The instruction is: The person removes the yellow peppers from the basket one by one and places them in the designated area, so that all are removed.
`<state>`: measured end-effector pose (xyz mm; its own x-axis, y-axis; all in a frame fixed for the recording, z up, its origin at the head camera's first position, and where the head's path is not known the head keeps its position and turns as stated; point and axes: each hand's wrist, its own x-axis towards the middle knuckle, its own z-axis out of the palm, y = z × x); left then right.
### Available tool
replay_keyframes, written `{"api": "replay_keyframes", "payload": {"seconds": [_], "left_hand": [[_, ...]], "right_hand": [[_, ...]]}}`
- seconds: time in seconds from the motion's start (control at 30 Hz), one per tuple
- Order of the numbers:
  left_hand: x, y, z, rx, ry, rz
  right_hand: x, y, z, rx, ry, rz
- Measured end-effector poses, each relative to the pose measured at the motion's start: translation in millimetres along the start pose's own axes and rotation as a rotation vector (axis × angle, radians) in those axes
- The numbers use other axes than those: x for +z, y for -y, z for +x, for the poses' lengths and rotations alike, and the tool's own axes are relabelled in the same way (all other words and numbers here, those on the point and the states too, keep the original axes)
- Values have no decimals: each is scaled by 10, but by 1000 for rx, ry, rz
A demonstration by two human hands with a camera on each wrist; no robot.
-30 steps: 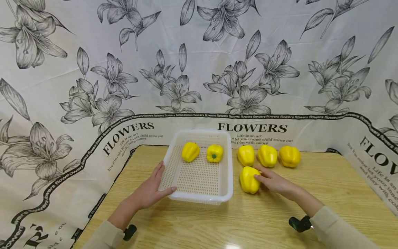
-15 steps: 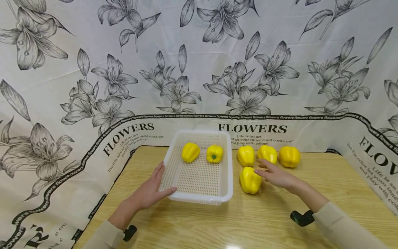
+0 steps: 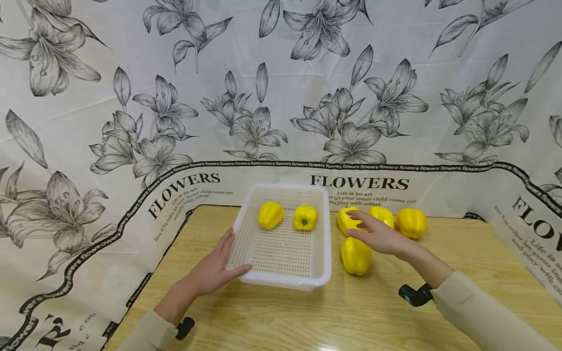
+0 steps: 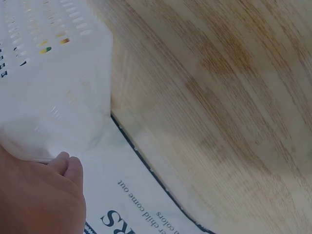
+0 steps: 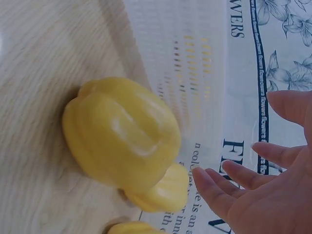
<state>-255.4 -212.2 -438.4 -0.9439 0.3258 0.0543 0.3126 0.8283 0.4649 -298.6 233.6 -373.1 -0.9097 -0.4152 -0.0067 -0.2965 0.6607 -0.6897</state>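
My left hand (image 3: 210, 269) holds the near left corner of a white plastic basket (image 3: 285, 281), thumb over the rim and fingers along the outer side. Two yellow bell peppers, one on the left (image 3: 270, 215) and one on the right (image 3: 305, 217), lie inside it. Fingers spread and nothing in them, my right hand (image 3: 383, 236) hovers over the peppers beside the basket. Below it sits the front bell pepper (image 3: 356, 257); behind, the back left bell pepper (image 3: 346, 223) is partly covered by the fingers. In the right wrist view the palm is apart from the large bell pepper (image 5: 122, 134).
Two more bell peppers, a middle one (image 3: 383, 215) and a right one (image 3: 411, 223), stand in the back row. A flower-printed cloth (image 3: 246, 178) rises behind the wooden table (image 3: 272, 317). Both wrists carry small black devices.
My right hand has let go of the front bell pepper, risen and moved back over the row with its fingers spread. The left hand and the basket stay where they were.
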Motion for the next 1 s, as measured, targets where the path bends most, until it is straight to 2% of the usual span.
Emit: {"api": "replay_keyframes", "payload": {"seconds": [0.23,0.67,1.0], "left_hand": [[0,-14,15,-2,10,-11],[-14,-29,16,-5,18,-7],[-3,-1,12,-2,11,-7]], "right_hand": [[71,108,166,-101,-30,-16],[262,278,505,-176,-32,-19],[347,348,754,-205,-73,-162]]}}
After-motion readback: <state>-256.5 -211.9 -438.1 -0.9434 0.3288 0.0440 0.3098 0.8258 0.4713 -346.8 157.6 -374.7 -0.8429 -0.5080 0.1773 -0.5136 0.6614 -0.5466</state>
